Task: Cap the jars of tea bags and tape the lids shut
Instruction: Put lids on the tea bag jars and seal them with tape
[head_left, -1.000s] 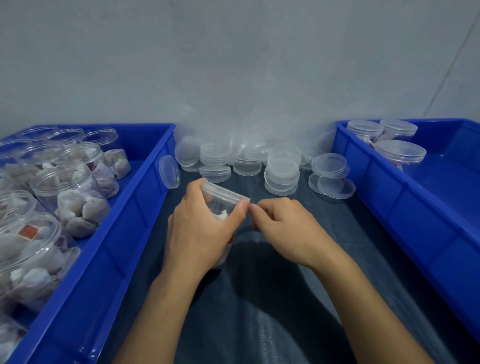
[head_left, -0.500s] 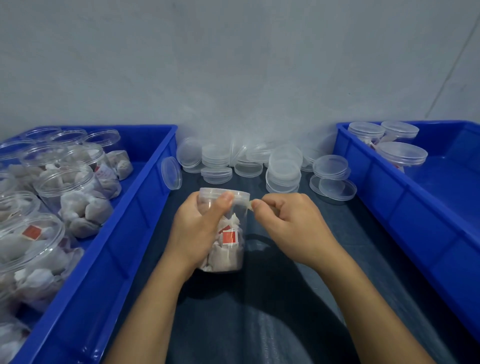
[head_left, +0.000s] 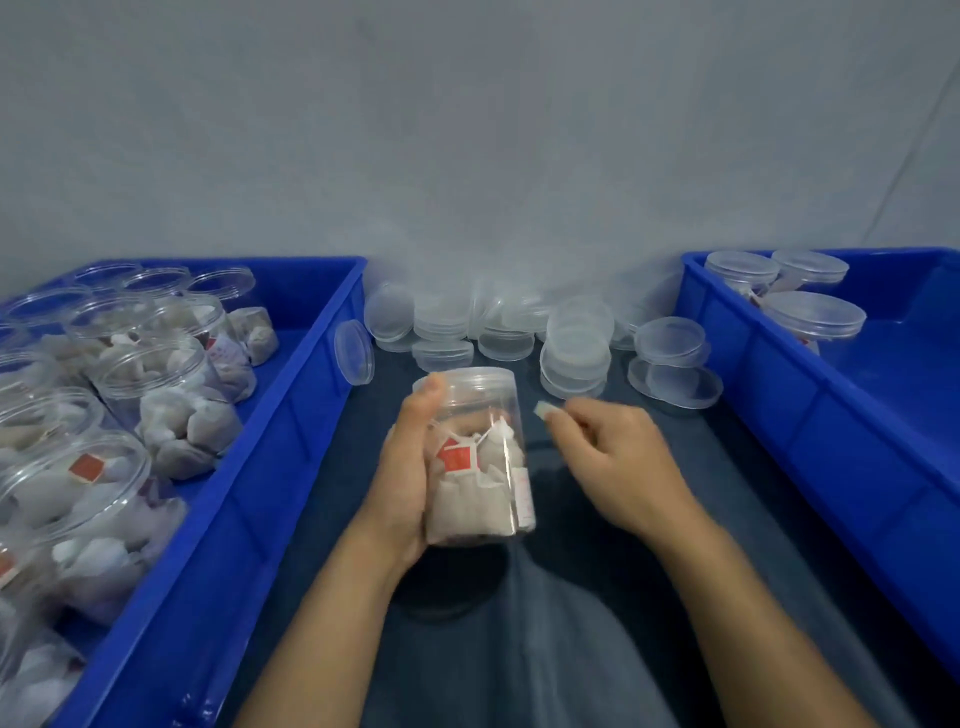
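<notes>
The left bin (head_left: 291, 410) holds a crowd of open jars (head_left: 171, 395) filled with tea bags, none capped as far as can be seen. A single lid (head_left: 354, 352) leans on edge against that bin's right wall. On the dark mat (head_left: 597, 649) between the bins, loose lids (head_left: 574, 345) lie stacked and scattered along the back wall.

At centre, the left hand (head_left: 410, 478) grips the capped jar (head_left: 480, 457), fingers wrapped around the body and the thumb pressed up against the lid's rim. The jar is held upright, slightly tilted, clear of the mat. Just to its right, the right hand (head_left: 618, 462) pinches a short pale strip, apparently tape (head_left: 545, 410), between thumb and forefinger; the strip's end sits near the lid's rim but apart from it. Motion blur obscures the tape's full length.

The right bin (head_left: 779, 395) contains three capped jars (head_left: 810, 314) at its far end.

Judgement: the taping step is in hand on this jar. The next move appears to call for laying the strip across the joint of lid and jar and pressing it flat, with the left hand steadying or turning the jar. Many jars remain unprocessed.
</notes>
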